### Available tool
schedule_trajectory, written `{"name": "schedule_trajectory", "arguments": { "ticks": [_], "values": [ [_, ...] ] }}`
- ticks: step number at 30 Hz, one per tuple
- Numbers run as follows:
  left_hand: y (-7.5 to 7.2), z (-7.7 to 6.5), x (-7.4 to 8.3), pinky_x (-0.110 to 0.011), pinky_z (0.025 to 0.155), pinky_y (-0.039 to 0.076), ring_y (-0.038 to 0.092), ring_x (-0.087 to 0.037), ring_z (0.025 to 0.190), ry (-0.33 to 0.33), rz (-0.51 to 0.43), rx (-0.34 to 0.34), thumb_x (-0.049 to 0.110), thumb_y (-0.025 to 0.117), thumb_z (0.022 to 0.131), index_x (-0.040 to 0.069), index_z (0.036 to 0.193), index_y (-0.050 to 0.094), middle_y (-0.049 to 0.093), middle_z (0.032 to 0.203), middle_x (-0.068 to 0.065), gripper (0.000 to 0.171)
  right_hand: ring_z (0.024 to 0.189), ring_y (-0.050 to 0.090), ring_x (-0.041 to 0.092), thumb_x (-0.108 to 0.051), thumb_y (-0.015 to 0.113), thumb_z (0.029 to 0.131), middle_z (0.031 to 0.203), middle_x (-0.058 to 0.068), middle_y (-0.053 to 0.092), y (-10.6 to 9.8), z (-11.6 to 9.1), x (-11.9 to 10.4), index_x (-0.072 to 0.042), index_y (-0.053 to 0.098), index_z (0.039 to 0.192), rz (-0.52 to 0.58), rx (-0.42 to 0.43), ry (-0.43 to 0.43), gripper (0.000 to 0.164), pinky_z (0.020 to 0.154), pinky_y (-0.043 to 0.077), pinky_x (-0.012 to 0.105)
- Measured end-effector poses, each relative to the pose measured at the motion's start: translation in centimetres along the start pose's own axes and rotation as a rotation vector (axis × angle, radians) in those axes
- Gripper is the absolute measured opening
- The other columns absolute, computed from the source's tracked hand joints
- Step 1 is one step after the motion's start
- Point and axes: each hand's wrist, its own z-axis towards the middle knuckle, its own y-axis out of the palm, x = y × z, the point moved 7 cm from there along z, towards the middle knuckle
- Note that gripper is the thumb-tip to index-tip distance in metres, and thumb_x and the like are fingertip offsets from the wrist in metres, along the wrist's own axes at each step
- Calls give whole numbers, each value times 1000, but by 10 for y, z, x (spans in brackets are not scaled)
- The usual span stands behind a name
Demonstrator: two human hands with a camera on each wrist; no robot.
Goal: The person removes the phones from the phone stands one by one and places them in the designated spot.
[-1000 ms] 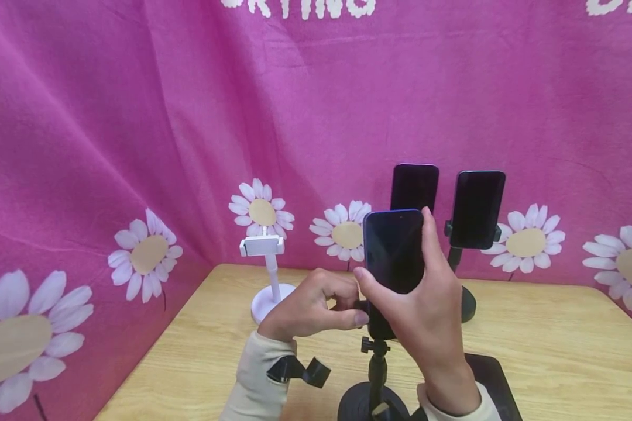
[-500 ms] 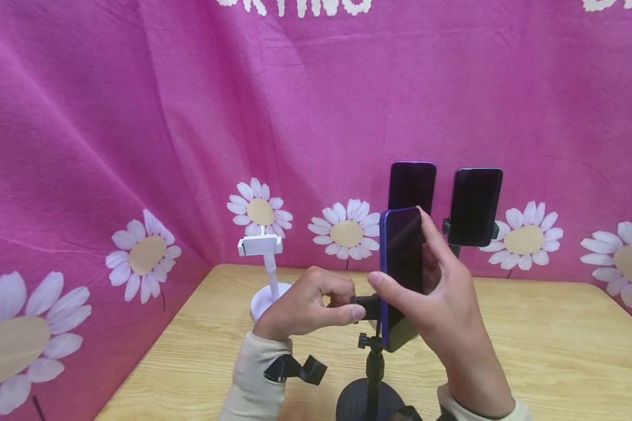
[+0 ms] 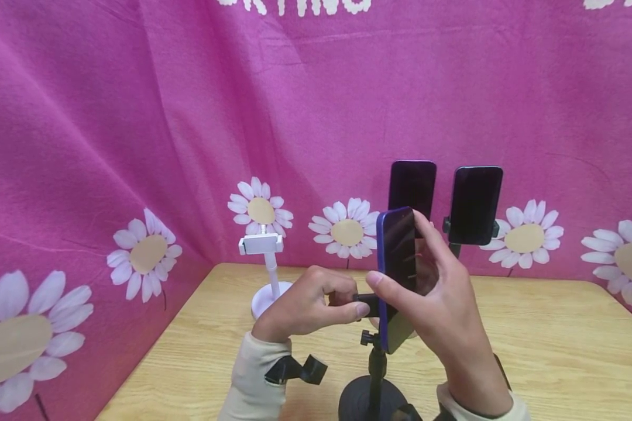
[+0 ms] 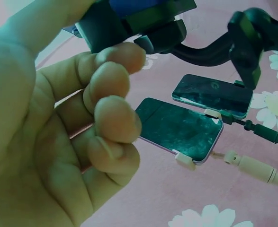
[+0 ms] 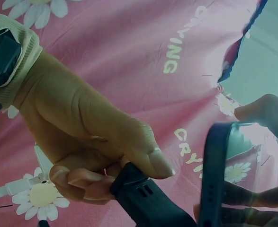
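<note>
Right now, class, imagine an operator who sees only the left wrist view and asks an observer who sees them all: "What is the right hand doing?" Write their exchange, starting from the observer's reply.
Observer: In the head view, the right hand grips the blue-edged phone.
Operator: And the other hand, partly cut off for me?
Observer: The right wrist view shows the left hand with its thumb against the black clamp.
Operator: Anything beyond it?
Observer: Yes: in the head view, a white stand with no phone showing in it.

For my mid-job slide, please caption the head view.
Left hand pinches a black clamp, right hand holds a blue-edged phone, with a white stand behind.
</note>
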Motion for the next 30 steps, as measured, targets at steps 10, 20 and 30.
{"name": "schedule_trajectory", "arguments": {
  "ticks": [10, 20, 30],
  "values": [
    [0, 0, 1, -19, 46, 35, 43, -2, 53, -36, 55, 13, 23, 68, 90, 16, 68, 60, 43, 59, 10, 24, 94, 61, 24, -19, 78, 80, 108, 6, 59, 7, -1, -3, -38, 38, 144, 37, -20, -43, 78, 72, 56, 36],
    [-6, -2, -2, -22, 49, 39, 46, -6, 55, -75, 44, 32, 22, 69, 89, 17, 68, 60, 46, 59, 10, 23, 101, 62, 19, -19, 79, 80, 116, 0, 65, -11, -12, -19, -42, 36, 144, -24, 30, -16, 81, 85, 49, 26],
    [-16, -8, -9, -23, 50, 38, 44, -6, 55, -127, 109, 71, 21, 69, 88, 18, 65, 55, 41, 58, 11, 28, 100, 58, 19, -25, 78, 82, 119, -1, 50, -36, -15, -14, -38, 35, 146, -153, 54, 23, 78, 84, 47, 16]
  ]
}}
